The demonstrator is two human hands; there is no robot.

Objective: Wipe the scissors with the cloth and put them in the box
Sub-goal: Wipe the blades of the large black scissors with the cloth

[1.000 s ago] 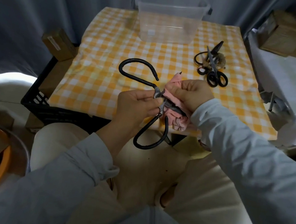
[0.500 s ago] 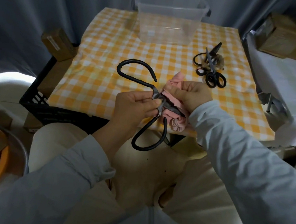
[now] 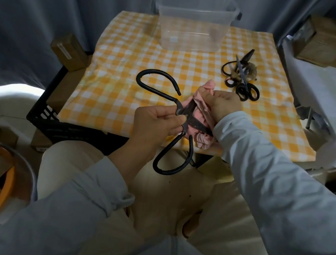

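Your left hand (image 3: 153, 123) pinches the big black scissors (image 3: 180, 110) at the pivot, over the surface's (image 3: 127, 71) near edge. Your right hand's (image 3: 223, 106) grip is curled round the pink cloth (image 3: 203, 142), wrapped over the splayed blades. Judge them stiff, weighty and sharp-tipped: hold by the pivot or a loop. The box (image 3: 172, 34) stands at the far edge with open room before it. Smaller scissors (image 3: 243, 81) lie toward the right edge.

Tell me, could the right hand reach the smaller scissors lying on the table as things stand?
Probably yes: the smaller scissors lie close beyond the right hand, with only bare tablecloth between. But its fingers grip the pink cloth, so it must let go first.
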